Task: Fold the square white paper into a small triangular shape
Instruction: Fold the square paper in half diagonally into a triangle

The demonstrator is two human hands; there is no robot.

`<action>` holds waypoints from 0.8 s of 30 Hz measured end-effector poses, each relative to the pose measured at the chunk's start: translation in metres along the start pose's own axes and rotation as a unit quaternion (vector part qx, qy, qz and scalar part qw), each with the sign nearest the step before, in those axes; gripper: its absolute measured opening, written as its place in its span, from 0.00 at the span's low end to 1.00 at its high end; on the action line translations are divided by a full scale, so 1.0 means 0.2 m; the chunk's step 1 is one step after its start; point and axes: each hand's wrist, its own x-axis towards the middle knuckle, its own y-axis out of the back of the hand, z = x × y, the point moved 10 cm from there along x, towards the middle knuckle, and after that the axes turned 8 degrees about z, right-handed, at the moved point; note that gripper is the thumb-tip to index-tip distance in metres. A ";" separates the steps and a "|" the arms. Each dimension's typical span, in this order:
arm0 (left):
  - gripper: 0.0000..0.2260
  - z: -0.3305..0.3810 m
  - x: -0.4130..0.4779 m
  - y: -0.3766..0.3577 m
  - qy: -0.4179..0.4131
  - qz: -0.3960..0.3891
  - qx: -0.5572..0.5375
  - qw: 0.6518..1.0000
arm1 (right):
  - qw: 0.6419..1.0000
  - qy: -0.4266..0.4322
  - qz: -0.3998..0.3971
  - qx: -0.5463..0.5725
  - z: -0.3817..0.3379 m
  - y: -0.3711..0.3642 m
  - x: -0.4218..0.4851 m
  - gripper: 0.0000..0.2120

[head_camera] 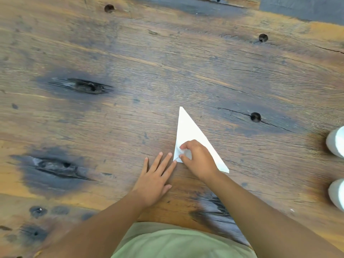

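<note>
On the bench [130, 62], just beyond the left hand [155, 175], lies the white paper [188, 127], already a triangle. Light and limp, it creases easily. Right hand [197, 159] seemingly pinches its near-left corner; left hand rests flat, empty, beside it.

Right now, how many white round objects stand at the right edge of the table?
2. One white object is at the right edge, level with the paper; the other is nearer the person. Both are cut off; more may be hidden.

One view only — a head-worn camera looks steeply down, close over the wooden table's [130, 58] near edge.
</note>
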 end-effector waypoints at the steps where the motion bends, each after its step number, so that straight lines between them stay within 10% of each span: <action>1: 0.39 0.00 -0.01 0.00 -0.002 0.003 0.001 1.000 | 1.000 0.014 -0.008 -0.025 -0.01 -0.03 -0.02 0.15; 12: 0.38 0.00 0.00 0.02 -0.005 -0.010 0.017 1.000 | 0.994 0.069 -0.004 -0.083 -0.03 -0.08 -0.10 0.19; 24: 0.08 0.02 0.41 0.44 -0.055 0.110 -0.065 0.990 | 0.991 -0.018 0.073 -0.108 0.19 0.14 -0.23 0.16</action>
